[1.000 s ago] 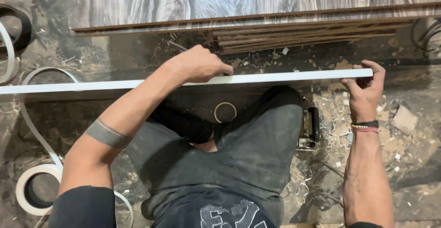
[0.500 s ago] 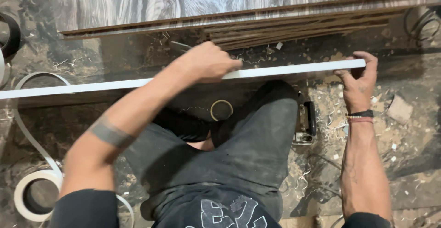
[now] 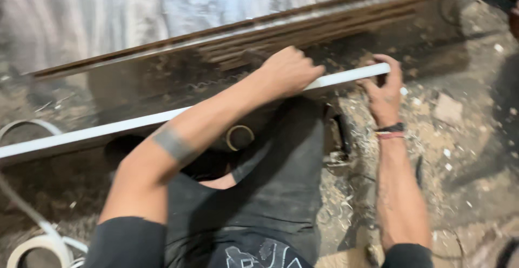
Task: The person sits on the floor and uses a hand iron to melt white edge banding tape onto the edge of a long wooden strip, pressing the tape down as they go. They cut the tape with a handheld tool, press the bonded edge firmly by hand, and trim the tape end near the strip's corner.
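Observation:
A long board stands on edge across the view, its white-banded top edge (image 3: 97, 133) running from the left border up to the right. My left hand (image 3: 289, 71) reaches across my body and presses closed on that white edge near its right part. My right hand (image 3: 385, 89) grips the board's right end, fingers curled over the top. My knee in dark trousers (image 3: 281, 171) sits under the board.
Wood-grain panels (image 3: 162, 19) and a stack of thin strips (image 3: 303, 35) lie beyond the board. A roll of white edge tape (image 3: 38, 246) with a loose strip lies at the lower left. A small tape ring (image 3: 239, 137) sits by my knee. Sawdust and chips cover the floor.
The view has tilted and swung left, so the board now slopes up to the right. Both hands stay on the white edge; the right end sits closer to the middle of the view.

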Available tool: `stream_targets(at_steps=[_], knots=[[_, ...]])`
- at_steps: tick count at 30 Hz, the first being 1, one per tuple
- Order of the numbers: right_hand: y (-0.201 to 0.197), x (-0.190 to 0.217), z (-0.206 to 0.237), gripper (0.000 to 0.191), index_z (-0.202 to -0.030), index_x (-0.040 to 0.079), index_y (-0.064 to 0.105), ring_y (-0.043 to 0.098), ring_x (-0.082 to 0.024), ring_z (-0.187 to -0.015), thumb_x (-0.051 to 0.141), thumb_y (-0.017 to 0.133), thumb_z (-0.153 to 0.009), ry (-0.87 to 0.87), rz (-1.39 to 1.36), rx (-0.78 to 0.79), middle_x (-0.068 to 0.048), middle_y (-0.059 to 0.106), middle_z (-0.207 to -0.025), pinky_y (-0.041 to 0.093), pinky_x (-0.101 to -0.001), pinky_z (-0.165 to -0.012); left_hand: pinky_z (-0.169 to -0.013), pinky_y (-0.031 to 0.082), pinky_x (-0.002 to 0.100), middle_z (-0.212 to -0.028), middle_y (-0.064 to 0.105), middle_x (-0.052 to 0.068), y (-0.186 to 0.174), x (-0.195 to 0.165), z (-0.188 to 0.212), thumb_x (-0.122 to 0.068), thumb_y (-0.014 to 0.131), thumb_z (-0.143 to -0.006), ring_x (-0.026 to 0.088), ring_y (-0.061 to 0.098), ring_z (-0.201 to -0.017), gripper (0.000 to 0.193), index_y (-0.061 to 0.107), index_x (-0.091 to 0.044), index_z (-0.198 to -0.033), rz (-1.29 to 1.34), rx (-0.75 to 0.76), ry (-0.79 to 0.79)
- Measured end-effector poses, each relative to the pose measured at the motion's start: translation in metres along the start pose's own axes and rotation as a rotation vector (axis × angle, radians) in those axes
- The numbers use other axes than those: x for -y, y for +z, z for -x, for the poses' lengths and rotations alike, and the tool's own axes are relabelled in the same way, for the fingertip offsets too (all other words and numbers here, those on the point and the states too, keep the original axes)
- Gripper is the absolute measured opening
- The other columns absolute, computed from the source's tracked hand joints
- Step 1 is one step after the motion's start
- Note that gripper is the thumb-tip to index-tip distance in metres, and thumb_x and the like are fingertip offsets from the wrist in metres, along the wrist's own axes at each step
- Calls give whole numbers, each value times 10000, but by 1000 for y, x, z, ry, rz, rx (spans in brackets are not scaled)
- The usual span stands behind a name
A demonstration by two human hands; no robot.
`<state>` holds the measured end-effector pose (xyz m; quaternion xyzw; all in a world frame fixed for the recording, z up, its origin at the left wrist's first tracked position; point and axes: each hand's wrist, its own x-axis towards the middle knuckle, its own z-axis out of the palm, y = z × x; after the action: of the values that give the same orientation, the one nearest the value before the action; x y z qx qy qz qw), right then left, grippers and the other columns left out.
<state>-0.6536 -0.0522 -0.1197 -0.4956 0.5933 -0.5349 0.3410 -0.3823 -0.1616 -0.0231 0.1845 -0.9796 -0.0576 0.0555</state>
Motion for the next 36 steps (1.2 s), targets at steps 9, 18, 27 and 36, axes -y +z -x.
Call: stream_targets(at_steps=[9,18,27,36], knots=[[-5,-2,-7,710,-1505,78,380,612,-190,-1155,-68,797,-949,25,-91,-103,-117,624,-1267,559,-350,-956,-712,553,418,-868,766,83,18,-64,-186,-256,696,-864,283,741,-843,116,761,-163,-888,27,-30,-68],[-21,6,-9,949,-1638,93,216,595,-232,-1332,-64,767,-882,90,-236,50,-190,548,-1492,523,-370,-1115,-868,535,484,-1215,711,151,-2,11,12,-269,583,-1018,388,674,-1088,403,524,-206,-1412,571,-191,-511],[109,139,2,524,-1458,66,564,536,-287,-1360,34,739,-964,-499,547,39,-128,563,-1396,422,-386,-1210,-1073,491,417,-1197,725,99,-22,38,212,-38,660,-975,308,645,-1216,219,711,-121,-1171,666,-680,-476],[277,177,20,392,-1260,51,635,632,-126,-1100,-120,448,-961,-275,-250,421,-35,668,-1192,550,-270,-977,-1211,393,433,-1486,541,158,-44,21,290,-240,731,-1004,343,511,-1400,571,479,-81,-1492,516,-825,-393]])
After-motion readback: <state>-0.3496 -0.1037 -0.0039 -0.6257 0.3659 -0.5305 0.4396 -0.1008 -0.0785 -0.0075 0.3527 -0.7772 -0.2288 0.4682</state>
